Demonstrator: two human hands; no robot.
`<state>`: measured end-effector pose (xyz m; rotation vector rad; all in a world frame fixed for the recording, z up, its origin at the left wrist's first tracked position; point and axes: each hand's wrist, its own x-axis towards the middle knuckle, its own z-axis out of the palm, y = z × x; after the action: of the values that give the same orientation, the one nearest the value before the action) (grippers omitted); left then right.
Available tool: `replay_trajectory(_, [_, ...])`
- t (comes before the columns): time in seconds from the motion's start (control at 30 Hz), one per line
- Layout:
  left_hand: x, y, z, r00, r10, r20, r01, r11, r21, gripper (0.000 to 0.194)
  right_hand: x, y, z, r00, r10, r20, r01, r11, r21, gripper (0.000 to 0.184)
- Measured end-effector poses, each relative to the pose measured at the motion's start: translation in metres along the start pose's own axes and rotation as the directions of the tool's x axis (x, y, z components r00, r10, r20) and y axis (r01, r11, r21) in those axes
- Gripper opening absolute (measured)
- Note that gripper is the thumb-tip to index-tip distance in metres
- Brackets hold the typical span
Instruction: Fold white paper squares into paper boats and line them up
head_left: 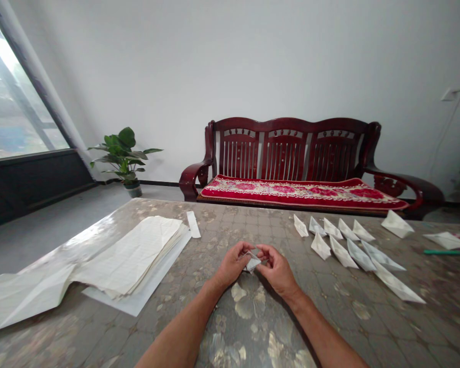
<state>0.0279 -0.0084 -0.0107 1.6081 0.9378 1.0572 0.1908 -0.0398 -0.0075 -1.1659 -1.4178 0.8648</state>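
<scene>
A small folded piece of white paper (252, 262) is pinched between both hands just above the patterned table (253, 327). My left hand (233, 263) grips its left side with curled fingers. My right hand (276, 267) holds its right side, thumb and fingers pressed together on the fold. Most of the paper is hidden by the fingers.
Several folded paper boats (345, 245) lie in rows on the right of the table. A stack of paper sheets (134, 255) and a larger creased sheet (23, 296) lie on the left. A green pen (442, 252) lies far right. A wooden bench (291, 163) and potted plant (124, 153) stand behind.
</scene>
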Motion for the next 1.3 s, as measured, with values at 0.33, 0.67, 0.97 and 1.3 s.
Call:
replay_trajectory(0.33, [0.002, 0.002, 0.003, 0.992, -0.093, -0.091, 0.078, 0.985, -0.157, 0.030, -0.002, -0.002, 0.002, 0.998, -0.002, 0.069, 0.002, 1.000, -0.004, 0.043])
replay_trajectory(0.67, [0.006, -0.002, 0.004, 0.988, -0.124, -0.092, 0.115, 0.989, -0.098, 0.026, -0.001, -0.001, -0.002, 0.997, -0.082, -0.014, 0.081, 0.992, -0.097, 0.045])
replay_trajectory(0.97, [-0.002, 0.012, -0.002, 0.995, -0.104, 0.003, 0.102, 0.968, -0.229, 0.047, 0.000, -0.008, -0.004, 0.985, -0.167, 0.041, 0.172, 0.955, -0.242, 0.015])
replay_trajectory(1.3, [-0.004, 0.015, 0.003, 0.938, -0.223, 0.264, 0.340, 0.736, -0.586, 0.054, 0.006, 0.003, -0.011, 0.994, 0.096, -0.055, -0.098, 0.994, -0.038, 0.018])
